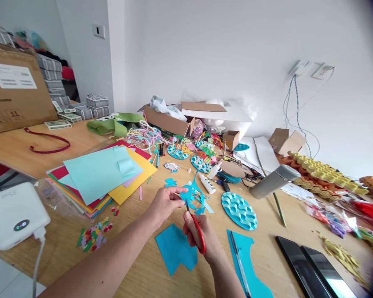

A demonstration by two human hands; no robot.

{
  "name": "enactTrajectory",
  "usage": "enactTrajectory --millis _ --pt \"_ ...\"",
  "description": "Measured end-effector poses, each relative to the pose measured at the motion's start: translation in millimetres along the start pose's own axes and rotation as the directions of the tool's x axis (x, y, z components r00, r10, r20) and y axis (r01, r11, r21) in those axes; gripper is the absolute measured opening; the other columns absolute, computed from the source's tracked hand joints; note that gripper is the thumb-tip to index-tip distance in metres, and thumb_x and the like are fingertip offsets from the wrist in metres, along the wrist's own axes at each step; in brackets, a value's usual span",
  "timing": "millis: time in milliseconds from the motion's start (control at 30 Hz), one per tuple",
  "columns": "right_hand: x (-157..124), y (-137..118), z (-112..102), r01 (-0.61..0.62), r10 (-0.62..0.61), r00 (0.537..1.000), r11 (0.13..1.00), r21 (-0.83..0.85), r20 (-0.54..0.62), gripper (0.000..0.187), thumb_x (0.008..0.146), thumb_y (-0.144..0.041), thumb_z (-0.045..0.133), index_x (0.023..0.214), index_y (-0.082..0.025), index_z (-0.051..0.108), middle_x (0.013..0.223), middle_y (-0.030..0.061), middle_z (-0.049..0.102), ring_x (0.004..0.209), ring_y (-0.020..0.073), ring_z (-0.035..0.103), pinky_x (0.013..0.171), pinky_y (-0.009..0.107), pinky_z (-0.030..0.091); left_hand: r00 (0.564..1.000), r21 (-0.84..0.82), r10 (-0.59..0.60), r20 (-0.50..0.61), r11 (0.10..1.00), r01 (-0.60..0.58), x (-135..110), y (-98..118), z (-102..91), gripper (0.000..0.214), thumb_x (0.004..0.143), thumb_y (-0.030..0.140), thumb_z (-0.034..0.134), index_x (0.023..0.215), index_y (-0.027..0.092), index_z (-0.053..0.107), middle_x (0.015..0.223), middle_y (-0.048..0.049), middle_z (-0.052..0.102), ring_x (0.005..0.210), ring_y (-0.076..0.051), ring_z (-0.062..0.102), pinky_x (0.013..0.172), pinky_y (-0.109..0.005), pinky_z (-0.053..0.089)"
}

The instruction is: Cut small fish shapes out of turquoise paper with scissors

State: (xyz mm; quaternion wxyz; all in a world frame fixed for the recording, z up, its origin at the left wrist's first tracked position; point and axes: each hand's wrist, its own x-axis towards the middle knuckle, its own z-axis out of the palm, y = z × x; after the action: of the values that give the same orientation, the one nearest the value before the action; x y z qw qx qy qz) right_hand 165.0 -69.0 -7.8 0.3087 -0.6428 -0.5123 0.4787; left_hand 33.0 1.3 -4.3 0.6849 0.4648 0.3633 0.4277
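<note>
My left hand (163, 203) pinches a blue paper cutout (191, 194) with thin branching shapes, held just above the wooden table (136, 265). My right hand (202, 236) grips red-handled scissors (196, 225), whose blades point up into the cutout's lower edge. A blue paper offcut (175, 248) lies flat under both hands. To the right lies another blue sheet (251, 269) with a pen (240, 265) on it.
A stack of coloured paper sheets (99, 176) lies to the left, with paper confetti (95, 236) near it. A round blue wave disc (239, 210), a glue bottle (207, 183) and a grey flask (273, 182) sit behind. A white power bank (14, 215) is far left, two dark tablets (311, 265) at right.
</note>
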Motion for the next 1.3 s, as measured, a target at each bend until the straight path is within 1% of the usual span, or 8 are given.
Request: enactTrajectory --millis 333,600,800,1033,1300 --pt "0.0 -0.6 -0.1 -0.016 0.016 1.000 1.000 -0.003 0.010 0.070 0.070 -0.083 0.042 0.053 -0.016 0.051 0.039 -0.0003 0.046 0.032 0.0070 0.038 0.036 0.020 0.027 1.000 0.009 -0.007 0.011 1.000 0.007 0.6 0.9 -0.6 0.042 0.060 0.011 0.066 0.102 0.013 0.070 0.060 0.0040 0.059 0.062 -0.010 0.052 0.066 -0.023 0.041" --pt "1.1 3.7 -1.7 -0.002 0.002 1.000 1.000 0.020 0.018 0.065 0.071 -0.078 0.050 0.053 -0.016 0.053 0.041 0.0003 0.048 0.035 0.0083 0.041 0.037 0.020 0.030 0.999 0.031 -0.016 0.042 0.999 0.015 0.9 -0.3 -2.0 0.042 0.061 0.011 0.066 0.103 0.013 0.070 0.058 0.0040 0.058 0.060 -0.009 0.052 0.066 -0.023 0.041" --pt "0.9 5.1 -0.8 0.001 -0.001 1.000 1.000 0.021 0.016 0.064 0.074 -0.077 0.048 0.053 -0.016 0.053 0.039 -0.0006 0.047 0.033 0.0074 0.039 0.035 0.020 0.028 0.999 0.031 -0.018 0.039 0.999 0.017 0.8 -1.1 -2.9 0.043 0.060 0.012 0.067 0.102 0.013 0.071 0.058 0.0041 0.058 0.060 -0.010 0.052 0.067 -0.024 0.041" --pt "-0.7 -0.3 -0.1 -0.001 0.001 1.000 1.000 0.013 0.009 0.063 0.074 -0.076 0.049 0.051 -0.017 0.050 0.037 -0.0011 0.045 0.031 0.0068 0.037 0.034 0.020 0.025 0.999 0.025 -0.020 0.033 1.000 0.019 -0.1 0.7 -1.7 0.042 0.060 0.011 0.067 0.101 0.013 0.071 0.060 0.0032 0.058 0.061 -0.010 0.052 0.066 -0.024 0.041" --pt "-0.9 -1.2 -1.4 -0.004 0.004 1.000 1.000 -0.009 0.010 0.063 0.074 -0.076 0.048 0.052 -0.017 0.051 0.038 -0.0010 0.045 0.032 0.0069 0.036 0.035 0.020 0.026 0.999 0.039 -0.010 0.039 0.999 0.009 0.5 -0.2 -2.6 0.043 0.059 0.012 0.067 0.102 0.013 0.071 0.059 0.0032 0.058 0.061 -0.011 0.052 0.066 -0.024 0.041"
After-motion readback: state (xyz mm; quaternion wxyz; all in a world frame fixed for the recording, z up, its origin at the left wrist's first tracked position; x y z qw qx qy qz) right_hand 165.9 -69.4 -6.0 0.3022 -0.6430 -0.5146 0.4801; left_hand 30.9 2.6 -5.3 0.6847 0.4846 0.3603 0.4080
